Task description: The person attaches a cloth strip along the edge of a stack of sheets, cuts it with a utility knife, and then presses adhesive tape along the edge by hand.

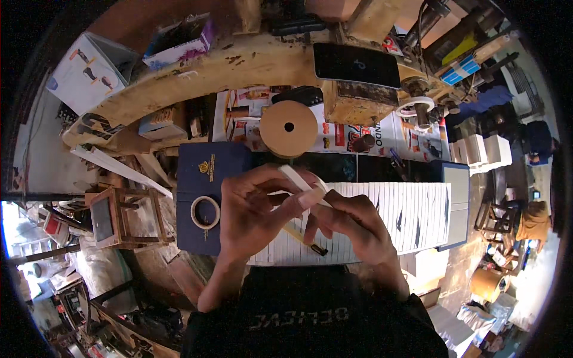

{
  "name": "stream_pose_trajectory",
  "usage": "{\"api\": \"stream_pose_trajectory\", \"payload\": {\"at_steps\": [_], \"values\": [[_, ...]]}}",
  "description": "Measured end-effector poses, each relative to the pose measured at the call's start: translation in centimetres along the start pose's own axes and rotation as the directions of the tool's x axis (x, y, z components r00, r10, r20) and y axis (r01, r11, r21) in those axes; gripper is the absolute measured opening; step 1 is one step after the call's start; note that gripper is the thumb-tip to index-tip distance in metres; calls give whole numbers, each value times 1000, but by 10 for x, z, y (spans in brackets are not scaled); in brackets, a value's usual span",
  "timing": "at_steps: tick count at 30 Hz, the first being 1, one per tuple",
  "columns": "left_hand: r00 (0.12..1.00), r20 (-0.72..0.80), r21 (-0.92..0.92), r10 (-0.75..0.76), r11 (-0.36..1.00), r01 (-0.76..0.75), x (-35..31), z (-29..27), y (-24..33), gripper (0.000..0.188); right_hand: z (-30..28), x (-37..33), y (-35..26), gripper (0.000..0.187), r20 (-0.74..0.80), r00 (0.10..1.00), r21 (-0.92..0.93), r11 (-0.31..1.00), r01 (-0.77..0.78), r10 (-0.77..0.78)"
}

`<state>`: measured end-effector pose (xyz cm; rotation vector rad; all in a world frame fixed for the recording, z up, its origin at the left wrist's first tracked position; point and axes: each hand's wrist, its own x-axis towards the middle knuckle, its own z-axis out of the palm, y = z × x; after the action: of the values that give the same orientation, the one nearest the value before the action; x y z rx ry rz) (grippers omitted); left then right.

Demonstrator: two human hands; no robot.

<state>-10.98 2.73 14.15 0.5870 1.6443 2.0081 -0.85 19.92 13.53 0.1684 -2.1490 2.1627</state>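
Left hand point(253, 209) pinches white strip point(292, 178) | right hand point(361, 230) grips its other end | below: white-striped sheet point(427, 206) | tape roll point(194, 213) on blue box point(190, 173), left

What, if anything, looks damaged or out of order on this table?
The row of white strips looks uneven: dark, wedge-shaped patches interrupt it on the right side; gaps or marks, I cannot tell. I see no spill.
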Motion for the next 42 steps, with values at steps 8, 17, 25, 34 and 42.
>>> {"api": "stream_pose_trajectory", "payload": {"at_steps": [8, 17, 25, 34, 42], "values": [[997, 56, -680, -52, 729, 76, -9, -12, -15, 35, 9, -9, 3, 26, -5, 1000, 43, 999, -27, 27], [998, 40, -361, -38, 931, 50, -25, -10, -28, 14, 19, -19, -7, 24, -51, 999, -193, 981, 8, -19], [993, -105, -346, -49, 938, 10, -27, 9, -18, 12, 45, -14, -42, 27, -333, 887, -742, 669, -38, -319], [981, -104, -14, 166, 986, -169, -37, 18, -19, 16, 51, -23, -34, 27, -344, 889, -715, 698, -39, -302], [976, -17, -149, 215, 965, -215, -38, 5, -28, 20, 45, -26, -24, 29, -436, 869, -595, 800, -81, -236]]}}
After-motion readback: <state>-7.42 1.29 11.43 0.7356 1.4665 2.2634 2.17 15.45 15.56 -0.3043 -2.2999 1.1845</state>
